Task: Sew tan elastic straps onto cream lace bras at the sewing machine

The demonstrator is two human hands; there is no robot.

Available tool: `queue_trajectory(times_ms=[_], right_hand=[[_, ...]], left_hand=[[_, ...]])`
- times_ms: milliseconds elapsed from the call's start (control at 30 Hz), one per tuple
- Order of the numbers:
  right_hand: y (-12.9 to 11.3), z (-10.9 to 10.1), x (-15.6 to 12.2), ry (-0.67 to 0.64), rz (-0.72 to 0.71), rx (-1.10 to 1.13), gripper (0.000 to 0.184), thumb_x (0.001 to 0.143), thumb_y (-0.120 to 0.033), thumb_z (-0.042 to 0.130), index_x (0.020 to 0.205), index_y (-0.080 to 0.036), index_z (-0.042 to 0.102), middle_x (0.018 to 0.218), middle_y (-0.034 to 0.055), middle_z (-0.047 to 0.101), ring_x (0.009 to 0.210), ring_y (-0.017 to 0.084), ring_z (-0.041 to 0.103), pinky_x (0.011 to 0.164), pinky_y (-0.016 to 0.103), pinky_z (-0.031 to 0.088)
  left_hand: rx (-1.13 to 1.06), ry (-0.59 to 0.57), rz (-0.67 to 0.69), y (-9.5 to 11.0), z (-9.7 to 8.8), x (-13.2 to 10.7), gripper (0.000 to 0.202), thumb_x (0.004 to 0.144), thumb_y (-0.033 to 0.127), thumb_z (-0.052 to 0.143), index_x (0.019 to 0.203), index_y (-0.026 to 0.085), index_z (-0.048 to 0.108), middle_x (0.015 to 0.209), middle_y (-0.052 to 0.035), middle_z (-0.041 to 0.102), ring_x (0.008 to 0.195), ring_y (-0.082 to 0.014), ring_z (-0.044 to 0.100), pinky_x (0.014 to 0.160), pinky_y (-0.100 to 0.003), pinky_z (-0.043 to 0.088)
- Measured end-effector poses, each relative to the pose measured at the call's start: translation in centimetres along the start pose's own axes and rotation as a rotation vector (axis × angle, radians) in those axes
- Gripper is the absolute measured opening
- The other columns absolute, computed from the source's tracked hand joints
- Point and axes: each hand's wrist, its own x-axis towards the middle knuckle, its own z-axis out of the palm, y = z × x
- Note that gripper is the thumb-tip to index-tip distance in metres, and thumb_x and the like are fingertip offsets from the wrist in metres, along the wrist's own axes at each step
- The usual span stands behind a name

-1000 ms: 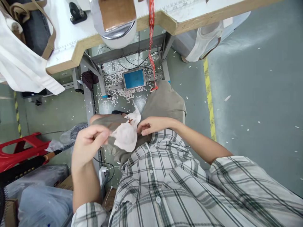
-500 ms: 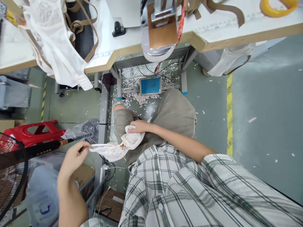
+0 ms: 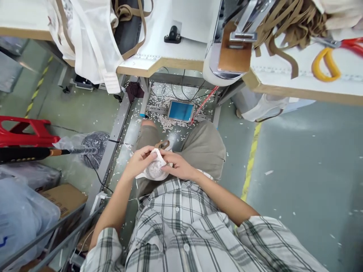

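Observation:
Both my hands meet over my lap, holding a small white lace garment piece bunched between them. My left hand grips its left side with fingers curled round the fabric. My right hand pinches its right edge, fingers closed on the cloth. A short brown strap end sticks up just above the bundle. Below the hands are my khaki shorts and plaid shirt.
A sewing machine head overhangs the white worktable. White garments and brown straps lie on the table, with yellow-and-red scissors at right. A blue pedal sits on the littered floor. Red stool, bags and boxes stand at left.
My left hand came in from the far left and joined the right hand over my lap. The stretched-out white piece is now bunched between both hands. The view shifted left.

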Motion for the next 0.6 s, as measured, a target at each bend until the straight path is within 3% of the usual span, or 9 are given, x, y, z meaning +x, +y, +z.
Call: queue_trajectory(times_ms=[200,333,433,600], right_hand=[[-0.2,0.1,-0.6,0.113,0.055,-0.088,0.016,0.095,-0.034,0.059,0.088,-0.020,0.063,0.129,0.0103,0.065,0.117,0.020,0.061,0.101,0.037,0.047],[-1.0,0.2,-0.4,0.158,0.117,-0.094,0.019,0.093,-0.038,0.061,0.088,-0.020,0.063,0.108,0.0079,0.068,0.100,0.019,0.063,0.093,0.035,0.048],[-2.4,0.3,0.3,0.224,0.220,-0.130,0.021,0.088,-0.039,0.067,0.095,-0.021,0.062,0.098,0.0045,0.068,0.092,0.017,0.062,0.085,0.032,0.047],[-4.0,0.5,1.8,0.299,0.326,-0.077,0.017,0.092,-0.037,0.061,0.096,-0.021,0.063,0.092,0.0016,0.068,0.084,0.014,0.060,0.079,0.028,0.045]], left_hand=[[-0.132,0.096,-0.041,1.1,0.7,-0.9,0.034,0.084,0.041,0.075,0.109,0.018,0.072,0.096,-0.0051,0.073,0.083,-0.0161,0.064,0.074,-0.026,0.050],[-0.147,0.177,-0.057,1.9,0.7,-1.7,0.029,0.083,0.040,0.077,0.101,0.018,0.073,0.087,-0.0019,0.069,0.075,-0.0126,0.061,0.068,-0.024,0.048],[-0.140,0.174,-0.071,2.4,0.8,-1.9,0.027,0.083,0.039,0.077,0.097,0.017,0.072,0.082,-0.0007,0.067,0.069,-0.0105,0.057,0.062,-0.022,0.045],[-0.137,0.155,-0.058,3.3,1.0,-1.8,0.024,0.083,0.039,0.076,0.094,0.017,0.072,0.079,-0.0005,0.067,0.068,-0.0105,0.056,0.062,-0.022,0.045]])
